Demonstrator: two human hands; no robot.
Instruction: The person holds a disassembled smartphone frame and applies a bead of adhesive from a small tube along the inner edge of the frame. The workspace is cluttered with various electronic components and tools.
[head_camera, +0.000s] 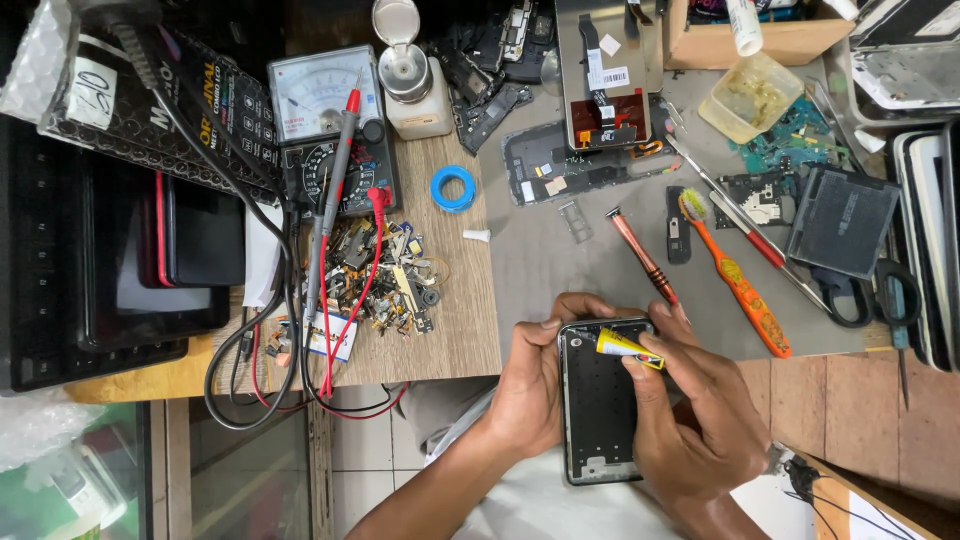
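Yellow tube (622, 346) sat pinched in the right hand (690, 420) over the frame (598, 400), which the left hand (528, 390) gripped.

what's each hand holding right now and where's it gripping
The left hand grips the phone frame by its left edge; the right hand pinches a small yellow tube near its rear end.

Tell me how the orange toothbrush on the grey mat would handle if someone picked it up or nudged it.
The orange toothbrush looks like slim moulded plastic, so it is probably light and fairly stiff. It lies flat on the grey mat, so a nudge would more likely slide or swivel it than roll it. Its ridged handle should grip easily, though the bristles look grimy.
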